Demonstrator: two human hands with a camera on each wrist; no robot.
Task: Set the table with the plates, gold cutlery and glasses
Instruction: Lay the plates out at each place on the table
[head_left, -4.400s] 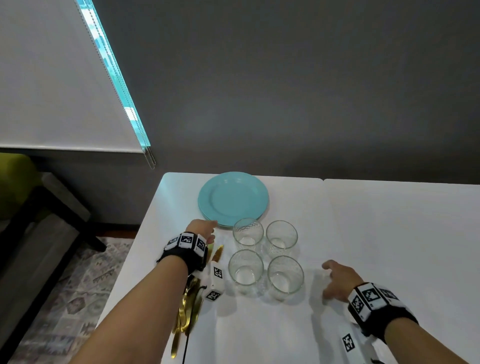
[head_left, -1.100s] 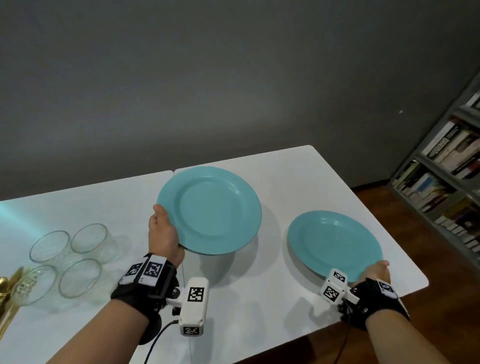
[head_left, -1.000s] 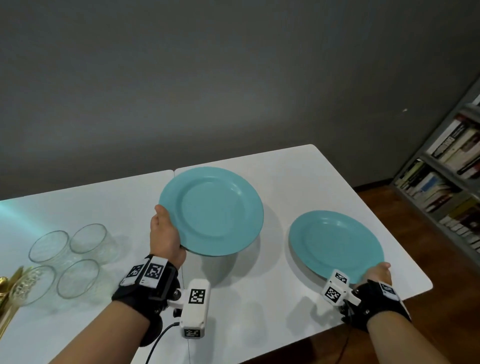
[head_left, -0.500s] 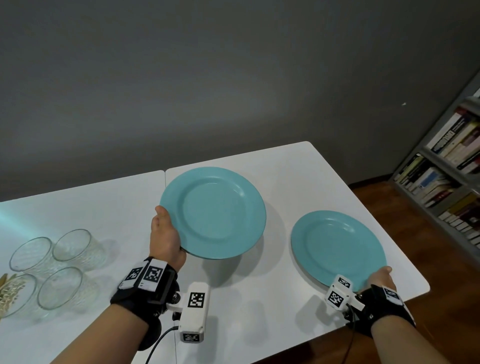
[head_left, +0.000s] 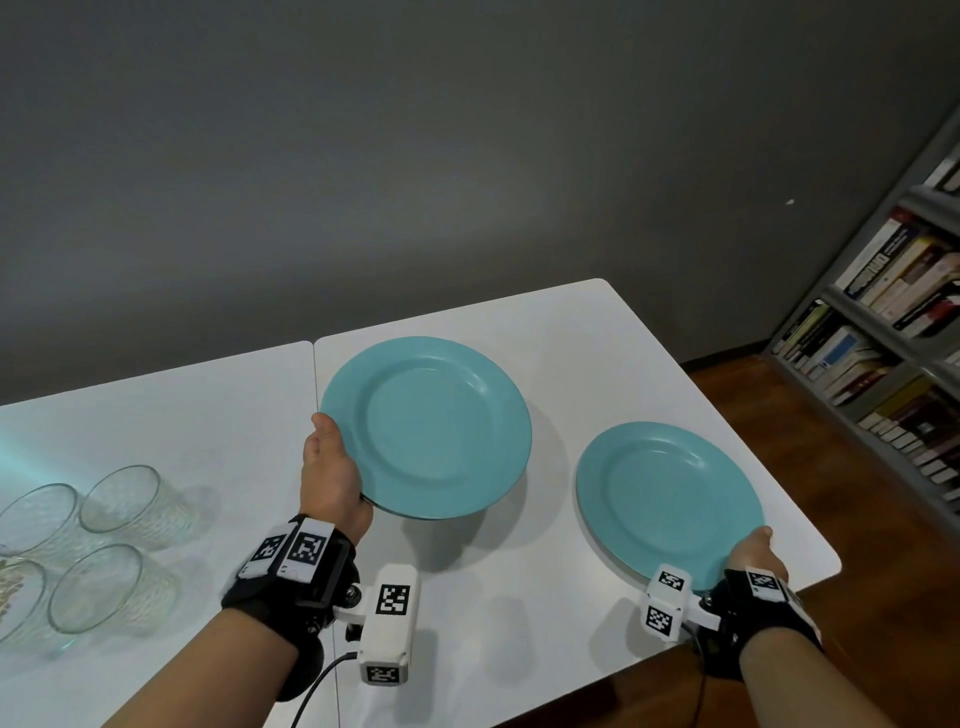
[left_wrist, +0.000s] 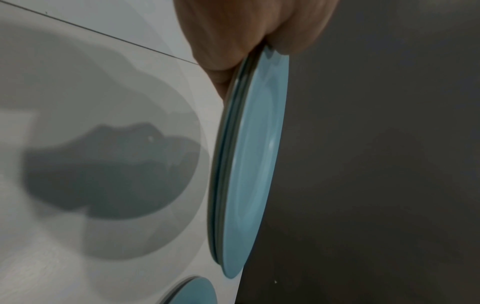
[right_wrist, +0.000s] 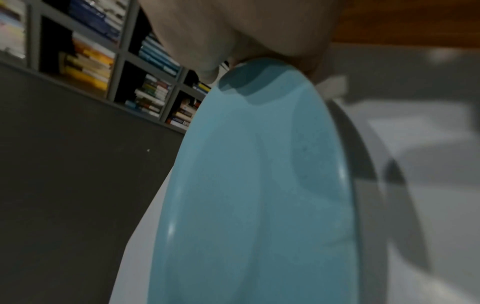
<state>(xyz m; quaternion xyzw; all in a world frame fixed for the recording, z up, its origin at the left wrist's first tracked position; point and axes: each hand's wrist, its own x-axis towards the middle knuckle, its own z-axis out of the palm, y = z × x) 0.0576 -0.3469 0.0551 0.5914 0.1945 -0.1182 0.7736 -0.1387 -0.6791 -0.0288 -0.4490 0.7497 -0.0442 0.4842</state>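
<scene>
My left hand grips the left rim of a stack of teal plates, thumb on top, holding it level above the white table. In the left wrist view several rims show in the stack below the hand. My right hand pinches the near rim of a single teal plate low at the table's right end. I cannot tell whether that plate touches the table. Several empty glasses stand at the far left. Gold cutlery shows faintly behind them at the frame edge.
The table's right edge and near right corner lie close to the single plate, with wooden floor beyond. A bookshelf stands at the right. A grey wall runs behind the table. A seam splits the tabletop.
4.4 s ago the plates sat stacked by the glasses and both hands were empty. Over the last second both plates have held almost still; the right hand has drawn slightly nearer.
</scene>
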